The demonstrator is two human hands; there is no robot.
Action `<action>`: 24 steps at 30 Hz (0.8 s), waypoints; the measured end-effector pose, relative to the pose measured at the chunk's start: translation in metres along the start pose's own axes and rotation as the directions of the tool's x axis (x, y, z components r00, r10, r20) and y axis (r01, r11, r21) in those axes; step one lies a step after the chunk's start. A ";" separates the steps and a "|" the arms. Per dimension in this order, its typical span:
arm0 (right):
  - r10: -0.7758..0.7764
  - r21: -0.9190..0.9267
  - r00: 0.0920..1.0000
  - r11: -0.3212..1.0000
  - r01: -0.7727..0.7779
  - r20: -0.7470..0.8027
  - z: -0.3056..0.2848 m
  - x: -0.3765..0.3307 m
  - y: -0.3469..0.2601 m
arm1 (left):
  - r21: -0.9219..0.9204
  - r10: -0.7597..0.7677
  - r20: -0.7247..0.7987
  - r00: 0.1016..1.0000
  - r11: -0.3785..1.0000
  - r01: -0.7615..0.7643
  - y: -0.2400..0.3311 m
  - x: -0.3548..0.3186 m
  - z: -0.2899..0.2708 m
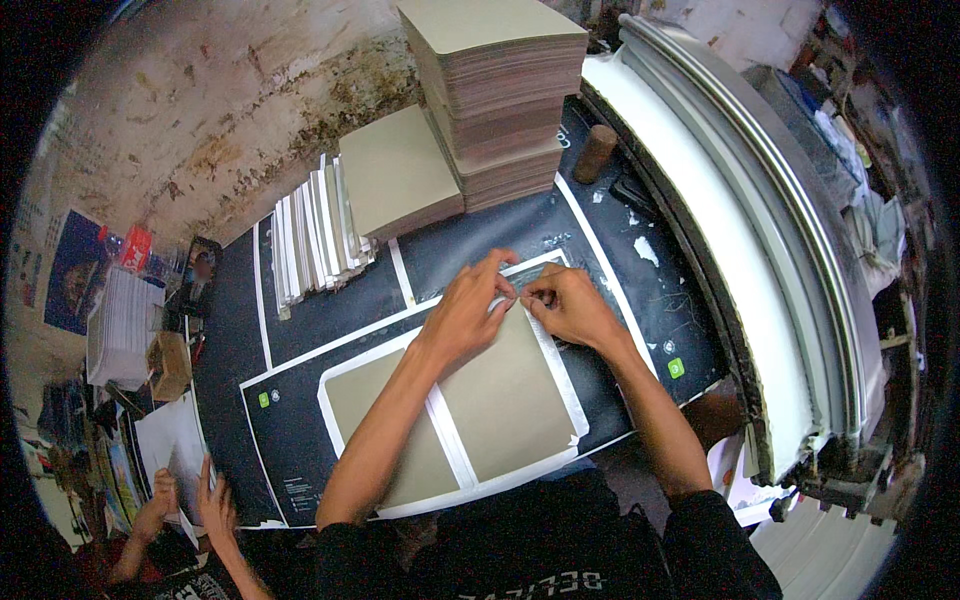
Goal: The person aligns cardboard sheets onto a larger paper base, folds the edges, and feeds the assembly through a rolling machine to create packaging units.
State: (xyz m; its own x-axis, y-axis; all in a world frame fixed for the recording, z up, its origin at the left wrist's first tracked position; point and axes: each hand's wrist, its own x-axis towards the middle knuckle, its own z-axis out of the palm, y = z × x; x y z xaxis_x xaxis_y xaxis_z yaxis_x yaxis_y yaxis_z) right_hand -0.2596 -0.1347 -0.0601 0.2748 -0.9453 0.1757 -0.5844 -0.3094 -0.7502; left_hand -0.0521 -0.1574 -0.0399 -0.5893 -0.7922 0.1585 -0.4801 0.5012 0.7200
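Two grey-brown boards lie side by side on a white paper sheet (455, 440), with a white strip between them and a white margin around. Both my hands meet at the far right corner of the right-hand board (505, 385). My left hand (465, 310) has its fingers bent and closed on the sheet's white far edge. Close beside it, my right hand (572, 308) pinches the paper at the corner, thumb against fingers. The exact fold between the fingertips is hidden.
Beyond lie a tall stack of boards (500, 90), a lower stack (400, 170) and white paper strips (315, 235). A brown cylinder (596, 153) stands near a large roller machine (740, 220) at right. Another person's hands (215, 505) hold a white sheet (170, 445) at lower left.
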 end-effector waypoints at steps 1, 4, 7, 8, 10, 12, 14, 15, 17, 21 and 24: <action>0.007 -0.007 1.000 1.000 -0.007 -0.004 0.001 0.000 0.001 | -0.015 0.008 -0.021 1.000 1.000 -0.008 0.001 -0.002 0.002; 0.029 -0.050 0.999 0.998 -0.028 0.031 -0.001 0.002 -0.001 | -0.056 0.023 -0.039 0.999 0.998 -0.025 0.001 -0.006 0.006; 0.029 -0.017 0.999 0.999 -0.029 0.031 0.000 0.004 -0.002 | 0.137 0.032 0.043 0.999 0.990 -0.038 0.001 -0.012 0.002; 0.027 0.006 0.999 1.000 -0.028 0.020 0.001 0.004 0.000 | 0.236 0.031 0.083 0.996 0.971 -0.050 0.002 -0.014 0.000; 0.018 0.011 1.000 1.000 -0.018 0.010 -0.001 0.004 0.006 | 0.385 0.109 0.136 0.985 0.910 -0.154 0.006 -0.021 -0.003; 0.041 0.031 0.999 0.999 -0.040 -0.016 -0.003 0.001 0.009 | 0.482 0.141 0.213 0.967 0.846 -0.229 0.009 -0.030 -0.006; 0.096 0.066 0.994 0.994 -0.092 -0.057 -0.003 -0.003 0.008 | 0.531 0.128 0.303 0.944 0.800 -0.279 0.009 -0.036 -0.009; 0.102 0.062 0.994 0.993 -0.098 -0.050 -0.003 -0.006 0.006 | 0.541 0.106 0.301 0.948 0.800 -0.261 0.009 -0.038 -0.007; 0.111 0.048 0.993 0.993 -0.109 -0.044 -0.007 -0.010 -0.001 | 0.561 0.071 0.296 0.953 0.794 -0.234 0.007 -0.038 -0.002; 0.027 0.052 1.000 0.998 -0.027 0.003 -0.007 -0.015 -0.012 | 0.560 0.195 0.185 0.963 0.785 -0.266 -0.003 -0.054 0.003; -0.012 -0.002 1.000 1.000 0.012 -0.027 -0.002 -0.016 -0.001 | 0.305 0.040 -0.003 0.999 0.952 -0.037 0.009 -0.035 -0.001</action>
State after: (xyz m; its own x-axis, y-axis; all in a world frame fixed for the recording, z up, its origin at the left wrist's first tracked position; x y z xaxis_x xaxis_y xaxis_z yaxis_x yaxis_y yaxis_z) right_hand -0.2654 -0.1195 -0.0609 0.2609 -0.9440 0.2021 -0.5829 -0.3209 -0.7465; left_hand -0.0353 -0.1255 -0.0382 -0.6061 -0.7726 0.1890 -0.6330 0.6124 0.4736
